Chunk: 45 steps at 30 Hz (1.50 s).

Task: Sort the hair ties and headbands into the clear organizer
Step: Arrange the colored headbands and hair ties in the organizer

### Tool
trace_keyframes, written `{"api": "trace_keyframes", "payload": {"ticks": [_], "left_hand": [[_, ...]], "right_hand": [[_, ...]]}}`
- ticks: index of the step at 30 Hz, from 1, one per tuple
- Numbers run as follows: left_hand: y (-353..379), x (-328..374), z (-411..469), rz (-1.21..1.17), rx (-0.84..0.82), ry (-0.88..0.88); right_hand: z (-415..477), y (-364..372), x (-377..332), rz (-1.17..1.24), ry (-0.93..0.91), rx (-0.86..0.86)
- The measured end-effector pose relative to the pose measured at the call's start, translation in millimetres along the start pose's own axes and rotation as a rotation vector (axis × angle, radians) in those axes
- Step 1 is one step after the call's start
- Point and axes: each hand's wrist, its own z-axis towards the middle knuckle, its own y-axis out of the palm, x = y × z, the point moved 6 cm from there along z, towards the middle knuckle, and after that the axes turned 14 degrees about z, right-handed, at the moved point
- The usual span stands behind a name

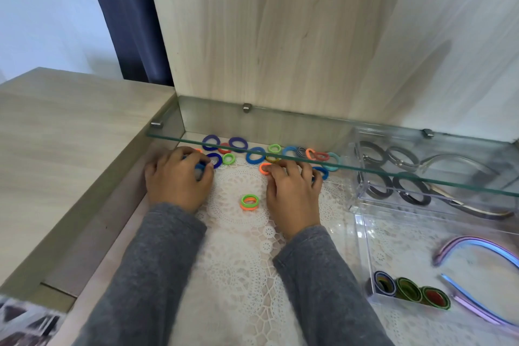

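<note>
A glass shelf (365,170) roofs the back strip of the tabletop (122,244), leaving only a low gap under its front edge. The left hand (177,180) and right hand (292,191) both sit at that edge. Beneath it, loose ties (255,155) crowd the strip up to the back panel (280,36). A wooden side wall (98,219) closes the left, just beside the left hand. The organizer (362,222) blocks the right, partly under the shelf. Between the hands the lace cloth (238,261) lies open, apart from one small stack (249,202) of ties.
</note>
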Motion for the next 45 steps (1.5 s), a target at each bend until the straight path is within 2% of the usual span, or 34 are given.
{"api": "trace_keyframes", "payload": {"ticks": [3, 10, 16, 21, 25, 29, 37, 45], "left_hand": [[-6.2, 0.6, -0.8, -0.017, 0.033, -0.017], [-7.2, 37.2, -7.8, 0.165, 0.102, 0.137], [0.1, 38.7, -8.2, 0.202, 0.053, 0.135], [-2.9, 38.5, -10.1, 0.137, 0.096, 0.149], [-2.9, 37.2, -15.3, 0.139, 0.104, 0.187], [-7.0, 33.7, -22.8, 0.080, 0.093, 0.220], [-18.7, 30.1, -44.3, -0.214, 0.104, 0.226], [-34.3, 43.8, -64.2, -0.281, 0.132, 0.388]], "right_hand": [[-0.9, -2.4, -0.3, 0.012, -0.022, 0.024], [-3.5, -2.9, 0.4, 0.026, -0.044, 0.060], [-7.6, -7.1, 0.4, 0.073, -0.064, 0.090], [-18.8, -16.6, -0.2, 0.241, -0.056, 0.093], [-27.9, -19.0, -8.3, 0.349, -0.110, 0.012], [-33.6, -19.2, -17.7, 0.321, -0.183, -0.060], [-34.7, -17.1, -25.1, 0.261, -0.221, -0.144], [-32.3, -24.3, -11.8, 0.375, -0.094, -0.009]]}}
